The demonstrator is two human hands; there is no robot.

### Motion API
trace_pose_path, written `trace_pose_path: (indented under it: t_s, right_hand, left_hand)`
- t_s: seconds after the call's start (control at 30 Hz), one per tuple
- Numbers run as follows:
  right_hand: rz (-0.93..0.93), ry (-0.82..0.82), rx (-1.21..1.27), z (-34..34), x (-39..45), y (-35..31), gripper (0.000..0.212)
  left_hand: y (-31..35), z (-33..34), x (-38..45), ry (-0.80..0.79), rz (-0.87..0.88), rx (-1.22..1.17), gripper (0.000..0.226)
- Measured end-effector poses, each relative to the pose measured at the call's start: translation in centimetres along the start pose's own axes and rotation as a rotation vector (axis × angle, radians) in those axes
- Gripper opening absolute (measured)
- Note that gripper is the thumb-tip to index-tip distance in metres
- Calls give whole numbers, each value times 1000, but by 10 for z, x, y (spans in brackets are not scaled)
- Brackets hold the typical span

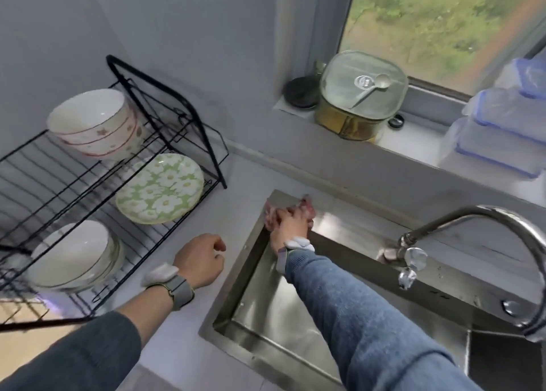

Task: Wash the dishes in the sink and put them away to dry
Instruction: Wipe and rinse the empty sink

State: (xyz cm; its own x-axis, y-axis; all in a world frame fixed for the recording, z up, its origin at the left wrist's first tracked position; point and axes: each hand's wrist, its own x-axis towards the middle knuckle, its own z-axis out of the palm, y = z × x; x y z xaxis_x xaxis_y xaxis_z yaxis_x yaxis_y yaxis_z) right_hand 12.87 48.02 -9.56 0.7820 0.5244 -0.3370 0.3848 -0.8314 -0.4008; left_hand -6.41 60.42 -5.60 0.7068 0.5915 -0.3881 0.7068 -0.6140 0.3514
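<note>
Item: pink cloth (273,213), bunched at the far left corner of the sink (295,316), on its rim. It lies directly under your right hand (288,228); the right fingers (307,213) curl round it and grip it, so nothing separates cloth and grasp.

Item: left hand (204,257), on the table just left of the sink's left edge, fingers loosely curled, holding nothing. The right hand is the nearer to the cloth.

Item: dishes, all on the rack (88,183) at the table's left: stacked bowls (94,124) above, flowered plate (159,188) and white bowls (74,257) below. No dishes show in the basin; washing looks finished.
</note>
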Motion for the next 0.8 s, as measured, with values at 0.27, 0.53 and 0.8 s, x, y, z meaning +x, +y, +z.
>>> trace_pose_path:
  t_s: [0.27,0.53,0.8]
  right_hand:
    - [-213,-148,-1,39,-22,-48,71]
    - [-501,-229,-17,85,-118,-36,56]
    - [-654,-280,54,96,-163,-35,45]
  left_hand:
    - [-59,-8,-43,65,-88,-38,30]
    - [-80,3,-75,33,-132,-61,36]
    - [-93,-3,-105,-29,-131,-26,38]
